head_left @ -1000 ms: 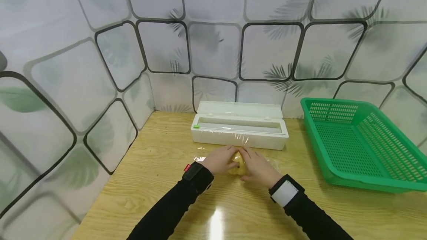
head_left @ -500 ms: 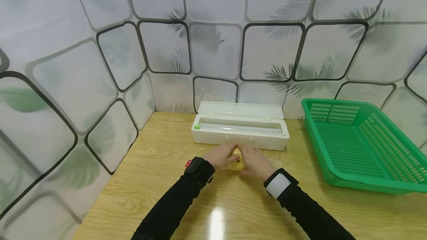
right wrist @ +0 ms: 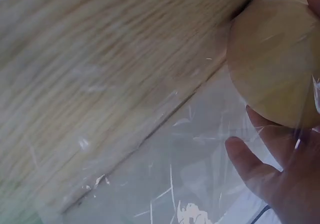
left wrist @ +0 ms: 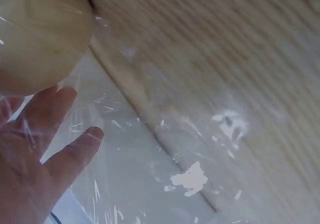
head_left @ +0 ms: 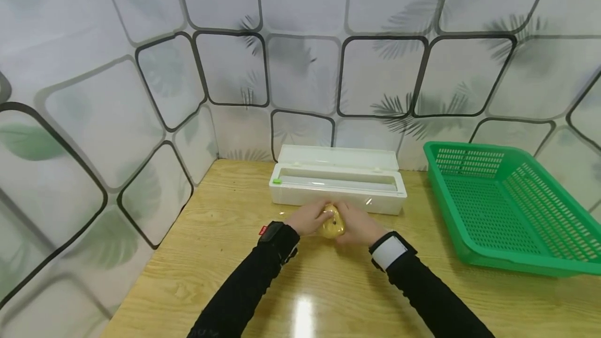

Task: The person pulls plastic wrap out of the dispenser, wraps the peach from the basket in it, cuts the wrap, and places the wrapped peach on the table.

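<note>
Both hands have slid farther from the person since a second ago, carrying the round yellow fruit (head_left: pixel 332 222) up close to the near wall of the white cling-film dispenser (head_left: pixel 338 181); earlier the fruit lay nearer the person with bare table between it and the box. The forearms have stretched forward with them, and the sheet of cling film (left wrist: pixel 125 179) now looks drawn up round the fruit instead of lying flat on the wood.

The left hand (head_left: pixel 307 219) cups the fruit from the left, its fingers curved against the film-covered skin; the left wrist view shows the thumb and a finger spread under the clear sheet beside the fruit. The right hand (head_left: pixel 359 226) cups it from the right in the same way, fingers bent round the wrapped surface. Between the two palms the fruit sits on the wooden table (head_left: pixel 211 254), just in front of the middle of the dispenser.

Counted: one fruit, one sheet of film, one dispenser with its lid open at the far side, one green plastic basket (head_left: pixel 507 207) standing well apart at the right, and two hands in black sleeves, each with a wrist-worn device.
</note>
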`<state>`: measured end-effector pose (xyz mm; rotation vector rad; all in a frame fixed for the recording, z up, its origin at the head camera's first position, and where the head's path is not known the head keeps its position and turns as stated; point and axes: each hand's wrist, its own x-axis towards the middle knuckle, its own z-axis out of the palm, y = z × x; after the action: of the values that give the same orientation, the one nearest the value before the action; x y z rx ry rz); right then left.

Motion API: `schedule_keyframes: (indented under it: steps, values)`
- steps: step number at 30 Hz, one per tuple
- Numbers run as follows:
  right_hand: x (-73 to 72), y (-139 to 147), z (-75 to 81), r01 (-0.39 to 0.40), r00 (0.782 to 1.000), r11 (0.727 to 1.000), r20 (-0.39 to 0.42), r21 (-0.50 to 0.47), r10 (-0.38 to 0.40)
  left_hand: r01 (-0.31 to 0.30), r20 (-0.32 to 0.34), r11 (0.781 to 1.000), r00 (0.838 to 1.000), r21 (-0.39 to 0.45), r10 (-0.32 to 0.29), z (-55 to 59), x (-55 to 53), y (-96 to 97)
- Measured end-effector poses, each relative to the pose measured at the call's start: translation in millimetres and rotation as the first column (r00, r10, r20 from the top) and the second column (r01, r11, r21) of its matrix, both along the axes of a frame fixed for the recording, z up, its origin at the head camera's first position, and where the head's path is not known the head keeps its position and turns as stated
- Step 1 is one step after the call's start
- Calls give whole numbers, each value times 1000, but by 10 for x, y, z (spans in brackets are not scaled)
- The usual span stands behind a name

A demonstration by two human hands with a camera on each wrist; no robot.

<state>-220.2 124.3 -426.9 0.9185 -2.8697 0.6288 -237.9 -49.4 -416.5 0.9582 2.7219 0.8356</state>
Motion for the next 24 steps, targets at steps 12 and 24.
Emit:
schedule_keyframes:
  steps: [12,24]
  values:
    - [-155,14,2,-57,988,994,136,-89,69,-67,-360,967,933,-246,-27,-12,130,59]
    - [-221,84,-5,25,987,989,161,-143,-1,-30,-349,973,936,-230,-53,-41,-25,203]
